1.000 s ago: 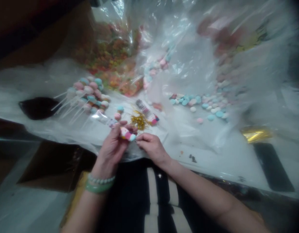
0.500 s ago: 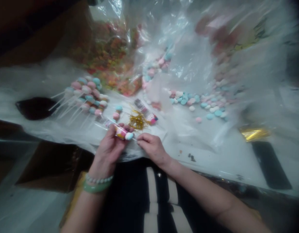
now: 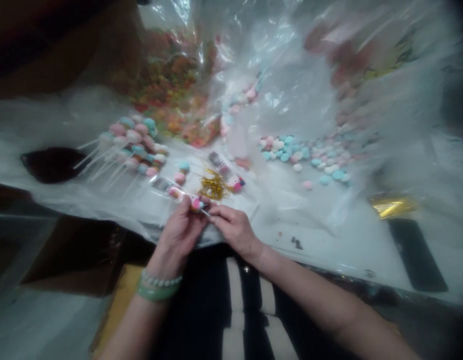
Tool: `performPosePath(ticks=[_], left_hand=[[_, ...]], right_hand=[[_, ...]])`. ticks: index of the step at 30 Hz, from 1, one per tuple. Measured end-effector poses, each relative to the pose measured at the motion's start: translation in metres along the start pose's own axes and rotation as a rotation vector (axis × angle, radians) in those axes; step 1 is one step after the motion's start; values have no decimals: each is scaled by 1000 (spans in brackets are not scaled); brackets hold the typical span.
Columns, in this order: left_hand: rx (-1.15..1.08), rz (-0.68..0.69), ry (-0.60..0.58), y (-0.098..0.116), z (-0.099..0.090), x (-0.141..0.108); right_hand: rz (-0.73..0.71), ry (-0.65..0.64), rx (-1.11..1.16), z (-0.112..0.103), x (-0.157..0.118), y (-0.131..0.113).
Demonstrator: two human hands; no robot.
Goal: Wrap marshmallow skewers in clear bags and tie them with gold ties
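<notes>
Near the front edge of the white table, my left hand (image 3: 184, 225) is closed around a clear printed bag (image 3: 196, 202) with pink and pale blue candy in it. My right hand (image 3: 233, 225) pinches the thin white stick (image 3: 205, 213) that comes out of the bag's right end. The fingers of both hands almost meet there. A heap of gold twist ties (image 3: 212, 186) lies just beyond, beside another printed bag (image 3: 226, 172). Blue and pink candies (image 3: 179, 178) sit left of the ties.
Candy on sticks (image 3: 133, 145) is piled at the left by a dark dish (image 3: 54, 164). Behind are a bag of colourful gummies (image 3: 178, 95) and loose pastel candies (image 3: 291, 150). A dark phone-like slab (image 3: 418, 255) and gold foil (image 3: 392, 206) lie at the right.
My left hand has moved a little to the right, with its fingers closer to my right hand. The blue-white candy at the bag's end is now mostly covered.
</notes>
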State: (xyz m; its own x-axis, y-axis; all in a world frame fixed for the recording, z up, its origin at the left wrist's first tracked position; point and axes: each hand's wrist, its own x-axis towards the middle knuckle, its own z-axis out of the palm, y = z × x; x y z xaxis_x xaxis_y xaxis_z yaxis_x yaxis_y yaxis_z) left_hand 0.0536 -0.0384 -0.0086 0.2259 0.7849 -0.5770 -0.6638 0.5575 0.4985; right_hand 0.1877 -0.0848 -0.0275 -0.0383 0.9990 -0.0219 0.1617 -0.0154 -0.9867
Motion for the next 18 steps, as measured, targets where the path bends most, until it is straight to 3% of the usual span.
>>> performPosePath(ticks=[4, 10, 14, 18], left_hand=[[105, 97, -15, 3, -7, 0], [51, 26, -76, 23, -11, -1], [-150, 156, 27, 46, -16, 5], [-277, 212, 113, 49, -14, 10]], right_hand=[[37, 13, -71, 0, 2, -4], [-95, 25, -154, 4, 5, -17], [-92, -9, -236, 2, 2, -12], [-19, -46, -182, 1, 4, -10]])
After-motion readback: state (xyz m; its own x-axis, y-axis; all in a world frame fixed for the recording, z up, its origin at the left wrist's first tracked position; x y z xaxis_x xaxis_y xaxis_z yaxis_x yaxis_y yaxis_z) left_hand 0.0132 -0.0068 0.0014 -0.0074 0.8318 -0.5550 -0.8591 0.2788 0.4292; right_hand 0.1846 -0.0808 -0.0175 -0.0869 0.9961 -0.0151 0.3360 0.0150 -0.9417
